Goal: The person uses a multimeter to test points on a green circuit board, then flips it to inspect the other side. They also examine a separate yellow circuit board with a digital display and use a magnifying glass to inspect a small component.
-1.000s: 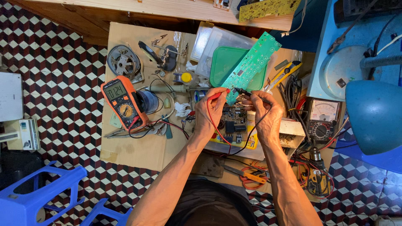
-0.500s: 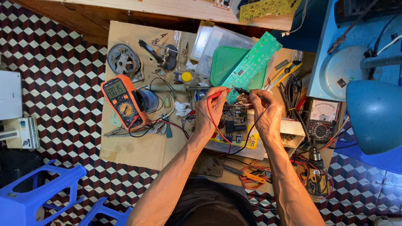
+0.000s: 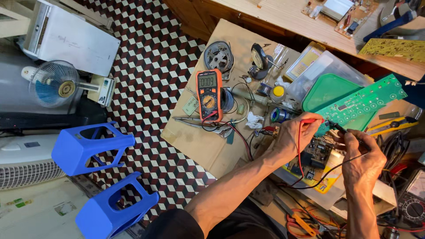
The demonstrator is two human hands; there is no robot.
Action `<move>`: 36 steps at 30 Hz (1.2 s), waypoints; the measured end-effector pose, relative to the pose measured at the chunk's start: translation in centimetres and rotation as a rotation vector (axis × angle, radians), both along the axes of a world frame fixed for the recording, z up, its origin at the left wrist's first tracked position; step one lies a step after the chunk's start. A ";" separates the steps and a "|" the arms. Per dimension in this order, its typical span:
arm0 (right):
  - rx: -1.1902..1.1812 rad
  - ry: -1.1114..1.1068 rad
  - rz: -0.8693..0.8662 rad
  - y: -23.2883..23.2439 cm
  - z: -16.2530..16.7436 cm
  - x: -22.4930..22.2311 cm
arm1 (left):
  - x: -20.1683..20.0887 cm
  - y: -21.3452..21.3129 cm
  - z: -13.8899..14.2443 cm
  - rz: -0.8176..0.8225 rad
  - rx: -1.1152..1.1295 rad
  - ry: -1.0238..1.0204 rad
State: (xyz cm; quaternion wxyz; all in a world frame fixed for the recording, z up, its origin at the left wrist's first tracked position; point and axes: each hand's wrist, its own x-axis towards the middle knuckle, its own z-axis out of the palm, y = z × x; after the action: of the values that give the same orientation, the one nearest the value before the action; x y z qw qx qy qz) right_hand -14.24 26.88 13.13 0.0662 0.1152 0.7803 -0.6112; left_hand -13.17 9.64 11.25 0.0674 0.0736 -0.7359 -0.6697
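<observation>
A flat sheet of brown cardboard [image 3: 208,146] serves as the work surface, laid over a floor of dark red, black and white cube-patterned tiles [image 3: 150,75]. Directly on the cardboard lie an orange-cased digital multimeter [image 3: 209,94], a round metal motor part [image 3: 218,56], a crumpled white tissue [image 3: 254,120] and long grey pliers [image 3: 195,124]. Two blue plastic stools [image 3: 104,177] stand on the tiles.

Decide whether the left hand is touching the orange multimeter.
Apart. The head view shows bare cardboard between the left hand, holding a red probe, and the orange multimeter.
</observation>
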 end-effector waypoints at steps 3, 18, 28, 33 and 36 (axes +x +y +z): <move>0.001 0.013 0.013 -0.1 0.1 0.0 | 0.0 0.2 -0.2 0.029 -0.024 0.010; 0.053 0.060 0.035 0.0 0.2 0.0 | -0.1 0.6 0.0 0.029 0.014 0.011; 0.031 0.033 0.032 -0.1 0.5 -0.1 | -0.2 0.6 0.1 0.033 0.007 -0.008; 0.009 0.032 0.030 -0.1 0.6 0.0 | -0.2 0.6 0.2 0.034 -0.006 -0.002; 0.024 0.051 0.036 0.0 0.5 -0.1 | -0.2 0.7 0.3 0.038 0.004 -0.007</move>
State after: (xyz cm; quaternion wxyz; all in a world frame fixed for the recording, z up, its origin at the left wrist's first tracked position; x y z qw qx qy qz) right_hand -14.32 26.84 13.68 0.0561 0.0862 0.7909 -0.6032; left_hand -13.37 10.30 11.50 0.0774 0.0898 -0.7332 -0.6696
